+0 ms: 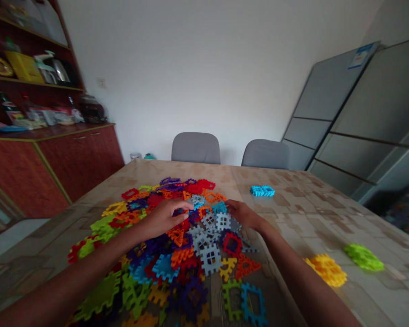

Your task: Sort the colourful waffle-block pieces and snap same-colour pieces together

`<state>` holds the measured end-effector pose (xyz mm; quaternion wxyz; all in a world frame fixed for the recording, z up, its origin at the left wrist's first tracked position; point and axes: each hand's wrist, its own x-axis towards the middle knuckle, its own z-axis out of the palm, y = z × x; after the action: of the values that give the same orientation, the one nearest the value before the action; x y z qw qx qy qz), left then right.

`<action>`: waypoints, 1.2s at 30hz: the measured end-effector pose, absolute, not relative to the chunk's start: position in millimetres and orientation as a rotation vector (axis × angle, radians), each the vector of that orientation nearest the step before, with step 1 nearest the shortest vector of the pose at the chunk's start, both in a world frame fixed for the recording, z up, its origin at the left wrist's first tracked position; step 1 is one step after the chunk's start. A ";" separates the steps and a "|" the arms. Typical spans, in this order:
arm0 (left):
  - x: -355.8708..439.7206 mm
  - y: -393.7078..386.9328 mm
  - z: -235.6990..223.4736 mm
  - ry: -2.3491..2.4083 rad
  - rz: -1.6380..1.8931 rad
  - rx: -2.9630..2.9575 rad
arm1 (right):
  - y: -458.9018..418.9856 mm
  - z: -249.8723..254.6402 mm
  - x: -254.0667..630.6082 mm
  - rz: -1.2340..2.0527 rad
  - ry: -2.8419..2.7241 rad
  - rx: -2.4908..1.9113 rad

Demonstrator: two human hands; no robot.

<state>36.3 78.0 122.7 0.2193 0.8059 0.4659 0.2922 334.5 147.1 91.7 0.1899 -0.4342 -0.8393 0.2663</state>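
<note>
A large heap of notched plastic interlocking pieces lies on the table in many colours. My left hand (pixel 168 215) reaches into its middle, thumb and fingers apart, with nothing plainly held. Just past the fingertips are a small grey window piece (pixel 198 199) and some light blue. On the heap's right side my right hand (pixel 243 214) has bent fingers closed at the edge of a blue interlocking piece (pixel 220 207); part of the grip is hidden. Between and below the hands lie several grey window pieces (pixel 210 258). A red square piece (pixel 232 244) is close by.
Right of the heap, a blue stack (pixel 262 190), a yellow stack (pixel 327 270) and a green stack (pixel 364 257) stand apart on the patterned table (pixel 293 204). Two grey chairs (pixel 196 147) are at the far edge. A wooden cabinet (pixel 82 154) stands left.
</note>
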 end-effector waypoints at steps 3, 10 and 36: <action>51.0 82.9 126.4 1.269 0.746 2.282 | 138.9 87.0 331.0 0.845 -2.379 -1.130; 80.0 112.3 117.4 1.232 0.627 2.424 | 134.6 90.4 336.3 0.719 -2.323 -1.207; 95.1 54.8 133.8 1.201 0.579 2.546 | 80.7 103.2 343.0 0.423 -2.484 -1.257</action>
<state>95.1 54.8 133.8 0.1333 0.8780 0.4142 0.1995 343.0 80.7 103.2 0.1621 -0.4406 -0.8704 0.1483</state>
